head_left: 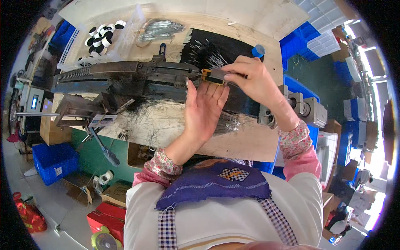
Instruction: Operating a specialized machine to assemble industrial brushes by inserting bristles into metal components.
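Note:
Palm up, my left hand (203,110) lies at the front of a long dark metal machine (166,74). Its fingers are stretched out, and their tips reach a small yellow-brown frame (206,76). From the right, my right hand (252,79) pinches a small dark grey flat block (218,75) between thumb and fingers, against that frame. Whether the left fingertips bear the frame or only touch it, I cannot tell. Just behind, thin metal wires (214,58) with black bristles lie on a black sheet (233,43).
At the back left, a clear plastic crate (135,21) holds black and white round pieces (100,39). A bundle of silver wires (162,30) lies beside it. A blue cap (258,51) stands back right. Loose black bristles (146,104) litter the wooden table (250,143).

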`<state>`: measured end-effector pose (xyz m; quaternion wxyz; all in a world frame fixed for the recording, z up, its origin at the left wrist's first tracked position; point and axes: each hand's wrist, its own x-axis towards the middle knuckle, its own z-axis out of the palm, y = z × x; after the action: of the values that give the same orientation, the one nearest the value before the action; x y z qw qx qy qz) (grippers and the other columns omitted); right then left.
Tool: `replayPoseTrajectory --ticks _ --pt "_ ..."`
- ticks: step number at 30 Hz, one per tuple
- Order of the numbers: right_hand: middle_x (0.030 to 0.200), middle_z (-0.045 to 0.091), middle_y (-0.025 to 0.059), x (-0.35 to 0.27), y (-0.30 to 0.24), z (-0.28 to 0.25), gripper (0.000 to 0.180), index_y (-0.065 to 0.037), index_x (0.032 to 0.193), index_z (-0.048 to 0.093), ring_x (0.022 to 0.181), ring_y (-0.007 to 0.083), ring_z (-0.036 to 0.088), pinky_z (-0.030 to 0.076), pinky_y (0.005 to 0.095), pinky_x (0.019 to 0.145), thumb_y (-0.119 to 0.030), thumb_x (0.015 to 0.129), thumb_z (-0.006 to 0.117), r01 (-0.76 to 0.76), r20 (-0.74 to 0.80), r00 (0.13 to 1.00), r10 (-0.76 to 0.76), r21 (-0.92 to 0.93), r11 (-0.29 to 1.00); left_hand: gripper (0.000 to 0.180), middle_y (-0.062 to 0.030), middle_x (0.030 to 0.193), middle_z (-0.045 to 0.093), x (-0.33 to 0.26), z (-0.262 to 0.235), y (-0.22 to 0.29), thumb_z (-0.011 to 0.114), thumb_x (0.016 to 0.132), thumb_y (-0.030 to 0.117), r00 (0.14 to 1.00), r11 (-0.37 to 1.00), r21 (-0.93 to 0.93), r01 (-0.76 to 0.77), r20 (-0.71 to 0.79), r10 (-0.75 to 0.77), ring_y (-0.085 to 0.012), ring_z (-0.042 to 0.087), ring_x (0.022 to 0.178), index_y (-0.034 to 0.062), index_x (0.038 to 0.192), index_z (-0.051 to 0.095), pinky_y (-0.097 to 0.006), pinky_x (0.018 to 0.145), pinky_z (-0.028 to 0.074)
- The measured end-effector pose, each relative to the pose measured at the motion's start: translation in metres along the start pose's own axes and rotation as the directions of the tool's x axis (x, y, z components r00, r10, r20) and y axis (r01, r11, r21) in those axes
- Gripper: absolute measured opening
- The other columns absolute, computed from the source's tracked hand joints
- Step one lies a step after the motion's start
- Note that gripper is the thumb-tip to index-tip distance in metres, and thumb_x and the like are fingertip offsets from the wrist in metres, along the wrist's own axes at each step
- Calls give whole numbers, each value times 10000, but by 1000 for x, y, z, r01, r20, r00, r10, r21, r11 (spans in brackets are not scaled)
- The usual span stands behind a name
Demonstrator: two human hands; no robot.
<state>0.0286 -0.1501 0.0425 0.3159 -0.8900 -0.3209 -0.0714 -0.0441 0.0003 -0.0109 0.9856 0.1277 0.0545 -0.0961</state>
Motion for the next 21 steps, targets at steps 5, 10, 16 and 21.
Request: replayPoseTrajectory --ticks 5,10,16,21 --pt "757 586 35 10 -9 9 143 -100 902 710 752 208 585 384 335 756 -156 783 654 108 -6 994 -110 -118 987 640 -146 1318 466 -2 2 0 315 968 551 1000 996 83 -31 7 30 -263 411 1284 -3 1275 407 -399 1133 277" --pt "733 571 23 2 -8 0 139 -113 892 712 757 195 582 377 330 772 -143 766 664 138 -8 990 -140 -143 980 639 -154 1310 465 -3 5 6 322 969 549 1000 992 127 3 -12 -1 -271 412 1281 -10 1265 410 -399 1138 267" --pt "725 562 9 0 -14 -5 127 -136 872 699 746 188 583 383 336 772 -136 748 671 236 -74 963 -261 -240 941 708 -138 1376 420 -2 5 8 318 960 576 997 986 161 43 59 -53 -243 373 1312 -32 1320 367 -381 1127 264" --pt "726 576 40 6 -12 8 159 -131 924 671 728 225 608 443 363 673 -145 767 656 292 -121 933 -340 -298 909 672 -180 1199 499 0 6 8 332 965 546 997 999 -2 38 60 -38 -308 429 1235 -76 1205 419 -435 1107 293"
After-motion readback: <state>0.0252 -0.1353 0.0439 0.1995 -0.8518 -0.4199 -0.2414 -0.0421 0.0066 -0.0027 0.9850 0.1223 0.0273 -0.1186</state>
